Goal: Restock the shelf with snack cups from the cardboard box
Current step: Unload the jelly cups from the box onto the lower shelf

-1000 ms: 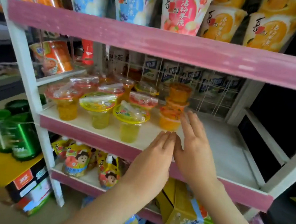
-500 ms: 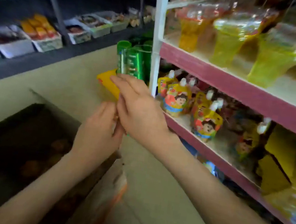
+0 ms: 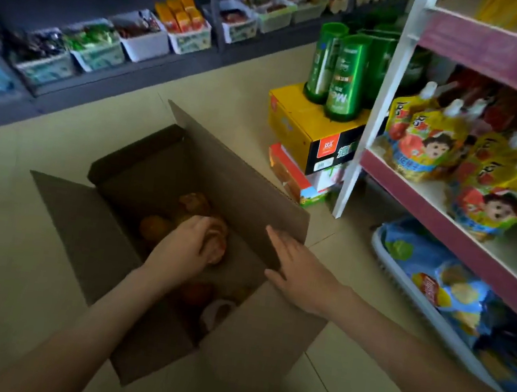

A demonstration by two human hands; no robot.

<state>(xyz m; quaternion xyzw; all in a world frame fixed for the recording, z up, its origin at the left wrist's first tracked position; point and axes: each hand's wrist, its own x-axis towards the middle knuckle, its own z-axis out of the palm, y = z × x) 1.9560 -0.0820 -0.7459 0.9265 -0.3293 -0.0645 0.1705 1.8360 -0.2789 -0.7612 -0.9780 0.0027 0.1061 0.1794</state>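
An orange snack cup (image 3: 218,240) is sitting deep in the dim cardboard box (image 3: 240,177), the left hand (image 3: 183,248) curling round it. It is probably light, thin plastic, best gripped round its body. The right hand (image 3: 301,272), fingers straight, is resting against the box's right wall.

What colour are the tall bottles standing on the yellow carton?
The bottles are green; the head view shows them best.

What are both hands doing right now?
Left hand: fingers curled round an orange plastic snack cup inside the brown cardboard box.
Right hand: open, fingers straight, holding nothing.
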